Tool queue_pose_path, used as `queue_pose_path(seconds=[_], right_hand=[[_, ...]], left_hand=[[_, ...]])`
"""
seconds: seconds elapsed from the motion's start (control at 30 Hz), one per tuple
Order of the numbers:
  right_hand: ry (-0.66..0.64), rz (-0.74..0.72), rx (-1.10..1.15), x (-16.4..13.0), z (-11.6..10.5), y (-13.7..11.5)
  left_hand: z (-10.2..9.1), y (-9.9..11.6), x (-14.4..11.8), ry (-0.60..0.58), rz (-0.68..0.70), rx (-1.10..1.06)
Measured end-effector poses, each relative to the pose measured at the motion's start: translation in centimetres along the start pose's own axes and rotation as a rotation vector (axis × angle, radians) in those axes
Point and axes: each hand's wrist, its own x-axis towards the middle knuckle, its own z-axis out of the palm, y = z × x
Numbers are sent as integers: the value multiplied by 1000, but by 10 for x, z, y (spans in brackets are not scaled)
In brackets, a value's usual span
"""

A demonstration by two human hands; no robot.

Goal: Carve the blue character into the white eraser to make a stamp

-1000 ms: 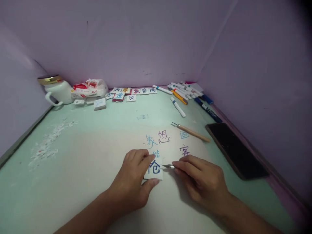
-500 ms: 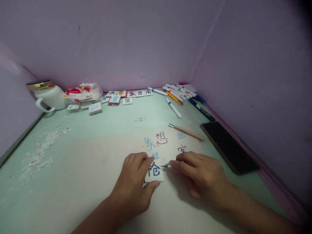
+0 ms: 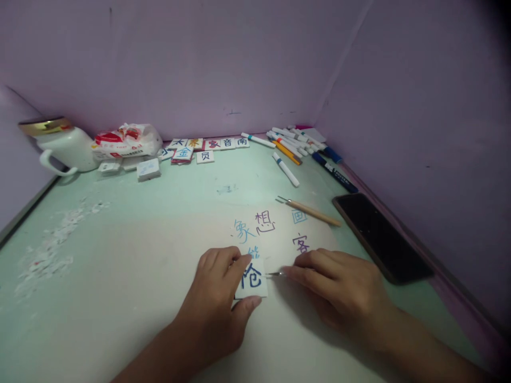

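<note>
A small white tile (image 3: pixel 252 279) bearing a dark blue character is pinned flat on the paper sheet (image 3: pixel 279 239), near the table's front edge. The character is fully inked; judging by the blade tip at the tile's right edge, cutting or carving seems barely begun, w/ most of it left. The tile is pinched by the left hand (image 3: pixel 217 308), fingers curled over its top left, thumb pressed at the bottom edge. A thin knife (image 3: pixel 275 274) is gripped tight by the right hand (image 3: pixel 339 290), just right of the tile. Behind the tile: more characters on the sheet, a wooden tool (image 3: pixel 309 211), a phone (image 3: pixel 381 236) to the right, pens (image 3: pixel 295 143) and finished tiles (image 3: pixel 207 146) along the far wall.
</note>
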Motion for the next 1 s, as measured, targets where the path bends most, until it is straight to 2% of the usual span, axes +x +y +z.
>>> queue_pose_path(seconds=[0.33,0.67,0.87,1.0], right_hand=[[-45,-94,-38,5,3,2],[-69,-113,-78,8,5,2],[-136,-96,-82,12,3,2],[-171,-46,-7,11,6,8]], left_hand=[[0,1,1,-16,-12,-18],[-1,0,1,-18,8,-20],[-1,0,0,-18,-2,-24],[0,0,1,-12,-1,-32]])
